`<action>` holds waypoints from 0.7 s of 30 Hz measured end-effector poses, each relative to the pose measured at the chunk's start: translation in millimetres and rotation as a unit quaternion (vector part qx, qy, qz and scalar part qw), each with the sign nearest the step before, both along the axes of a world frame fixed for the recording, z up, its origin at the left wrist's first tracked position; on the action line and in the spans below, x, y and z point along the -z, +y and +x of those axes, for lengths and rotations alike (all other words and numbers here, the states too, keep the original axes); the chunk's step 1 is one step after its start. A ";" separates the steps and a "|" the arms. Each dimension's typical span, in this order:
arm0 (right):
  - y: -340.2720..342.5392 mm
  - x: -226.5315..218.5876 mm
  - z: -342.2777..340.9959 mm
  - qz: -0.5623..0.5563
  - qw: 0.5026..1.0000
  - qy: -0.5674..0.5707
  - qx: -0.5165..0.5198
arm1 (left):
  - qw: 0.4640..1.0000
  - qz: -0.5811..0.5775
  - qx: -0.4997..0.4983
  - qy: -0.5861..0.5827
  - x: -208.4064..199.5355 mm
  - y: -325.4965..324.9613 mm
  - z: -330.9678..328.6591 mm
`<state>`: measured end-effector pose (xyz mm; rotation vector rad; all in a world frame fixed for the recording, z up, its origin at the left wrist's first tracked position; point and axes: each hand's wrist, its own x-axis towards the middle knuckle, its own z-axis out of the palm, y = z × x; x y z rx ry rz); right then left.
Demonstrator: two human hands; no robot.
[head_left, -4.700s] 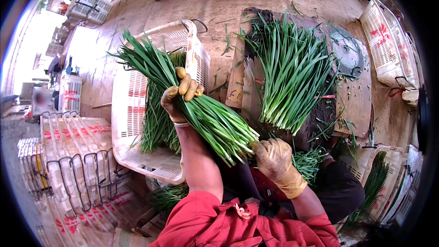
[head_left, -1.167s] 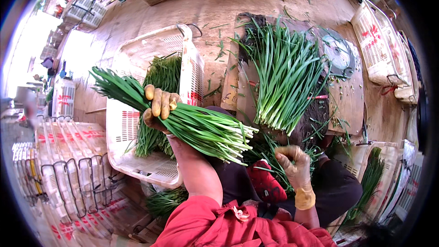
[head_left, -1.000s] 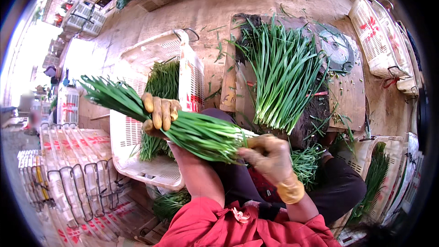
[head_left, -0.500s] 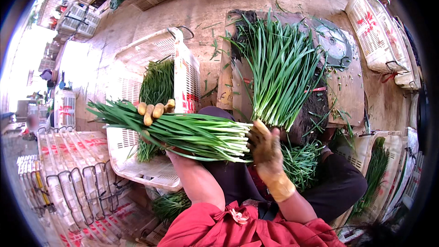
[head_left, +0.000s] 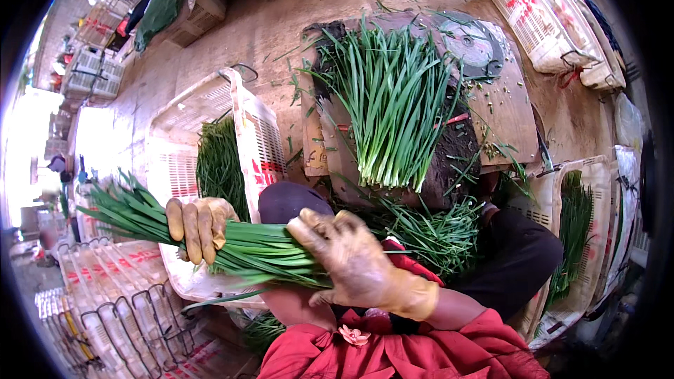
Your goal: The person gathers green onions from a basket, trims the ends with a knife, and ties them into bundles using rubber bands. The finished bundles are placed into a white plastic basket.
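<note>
A bunch of long green Chinese chives [head_left: 263,249] lies slantwise across my lap, its leaf tips toward the left. My left hand [head_left: 200,230], in a stained yellow glove, is closed round its leafy part. My right hand [head_left: 361,267], gloved likewise, closes over the stem end, fingers above and thumb below, so the pale stem ends are hidden. In front of me a larger pile of chives [head_left: 393,105] rests on a low board [head_left: 505,119], stem ends toward me. Loose trimmings [head_left: 435,238] lie between my legs.
At my left stands a white plastic crate [head_left: 256,147] holding more chives [head_left: 219,165]. Another crate [head_left: 593,238] with chives is at my right. Stacked crates [head_left: 123,295] fill the lower left, and more crates [head_left: 537,17] stand at far right. A red-handled tool [head_left: 453,121] lies by the pile.
My right hand has gone from open beside the pale stem ends to closed over them. The bunch has shifted left and lower, and the whole view has moved slightly.
</note>
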<state>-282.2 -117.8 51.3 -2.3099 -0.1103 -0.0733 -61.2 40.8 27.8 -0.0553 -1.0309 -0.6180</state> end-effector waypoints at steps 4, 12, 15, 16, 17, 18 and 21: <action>-7.1 41.9 -20.5 0.396 0.912 0.103 0.024 | 0.992 -0.057 0.107 -0.028 -25.9 -76.9 -13.6; -67.0 55.9 -29.7 0.465 0.836 0.009 0.291 | 0.921 0.372 0.015 0.113 -9.0 -217.2 -28.3; -83.0 62.2 2.9 0.623 0.681 0.102 0.371 | 0.684 0.630 -0.367 0.034 69.5 -172.3 15.1; -89.6 89.2 6.9 0.570 0.710 0.088 0.403 | 0.534 0.769 -0.337 -0.097 84.3 -162.8 12.3; -94.4 123.6 3.4 0.523 0.736 0.106 0.417 | 0.519 0.774 -0.342 -0.120 115.7 -154.9 -2.3; -95.9 154.9 3.5 0.478 0.760 0.126 0.422 | 0.499 0.779 -0.352 -0.143 142.1 -141.1 -14.2; -87.0 170.9 -0.9 0.410 0.788 0.109 0.446 | 0.548 0.753 -0.345 -0.114 167.6 -140.0 -57.0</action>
